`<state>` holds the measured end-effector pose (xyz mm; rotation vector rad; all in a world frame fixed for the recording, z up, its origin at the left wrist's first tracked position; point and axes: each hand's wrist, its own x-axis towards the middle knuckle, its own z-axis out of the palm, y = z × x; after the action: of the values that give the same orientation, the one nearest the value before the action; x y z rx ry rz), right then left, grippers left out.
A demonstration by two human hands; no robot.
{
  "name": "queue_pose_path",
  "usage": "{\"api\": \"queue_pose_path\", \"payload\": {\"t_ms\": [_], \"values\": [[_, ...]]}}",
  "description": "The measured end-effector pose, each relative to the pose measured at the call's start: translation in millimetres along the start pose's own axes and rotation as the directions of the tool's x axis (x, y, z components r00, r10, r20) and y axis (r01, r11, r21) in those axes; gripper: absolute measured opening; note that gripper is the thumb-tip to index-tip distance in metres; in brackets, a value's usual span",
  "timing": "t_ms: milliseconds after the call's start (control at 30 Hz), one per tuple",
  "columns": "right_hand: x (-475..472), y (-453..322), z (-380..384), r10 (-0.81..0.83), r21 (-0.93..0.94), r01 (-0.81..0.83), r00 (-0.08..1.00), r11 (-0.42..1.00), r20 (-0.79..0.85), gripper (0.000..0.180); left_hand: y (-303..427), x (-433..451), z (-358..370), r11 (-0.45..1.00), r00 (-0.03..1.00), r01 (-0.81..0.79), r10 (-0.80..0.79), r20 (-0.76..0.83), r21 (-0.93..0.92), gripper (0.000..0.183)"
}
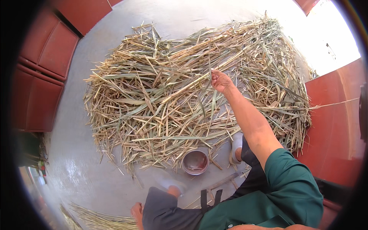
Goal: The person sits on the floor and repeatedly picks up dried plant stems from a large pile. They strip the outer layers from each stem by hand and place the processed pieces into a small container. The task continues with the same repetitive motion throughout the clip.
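My right hand (220, 81) reaches out over a wide pile of dry stalks and leaves (138, 109). Pinched between its thumb and fingers is a long, narrow leaf (210, 64), held roughly upright. Long yellowish stalks (189, 87) lie slantwise in the pile beneath and beside this hand. Low in the view, my left hand (138, 212) is beside my bent knee, partly hidden. Close to it lies a bundle of thin stalks (103, 217); whether the fingers grip them is unclear.
A round metal bowl (195, 162) stands on the grey floor (77, 161) at the pile's near edge, between my feet. Part of a wooden frame (222, 183) shows by my legs. Reddish panelled furniture (54, 43) lines the left, and a red panel (335, 120) rises at right.
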<state>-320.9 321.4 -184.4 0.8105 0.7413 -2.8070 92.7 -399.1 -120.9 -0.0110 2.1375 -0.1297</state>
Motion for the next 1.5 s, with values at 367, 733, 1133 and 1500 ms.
{"api": "queue_pose_path", "payload": {"t_ms": [367, 733, 1133, 1500], "values": [[-144.6, -97.8, 118.5, -0.234, -0.390, 0.255, 0.967, 0.885, 0.101, 0.028, 227.0, -142.3, -347.1, 0.878, -0.272, -0.300, 0.296, -0.916, 0.373, 0.024], [-259.0, -68.6, 165.3, -0.337, -0.399, 0.383, 0.924, 0.833, 0.183, 0.021, 358.5, -96.9, -374.5, 0.808, -0.227, -0.430, 0.335, -0.915, 0.402, 0.026], [-269.9, -21.4, 158.8, -0.381, -0.530, 0.395, 0.914, 0.750, 0.141, 0.018, 308.6, -91.0, -365.5, -0.023, 0.336, -0.938, -0.295, -0.894, -0.345, 0.026], [-283.5, 50.3, 189.1, -0.283, -0.599, 0.387, 0.922, 0.701, 0.264, 0.022, 329.6, -79.6, -357.3, 0.704, -0.145, -0.614, 0.344, -0.928, 0.357, 0.024]]}}
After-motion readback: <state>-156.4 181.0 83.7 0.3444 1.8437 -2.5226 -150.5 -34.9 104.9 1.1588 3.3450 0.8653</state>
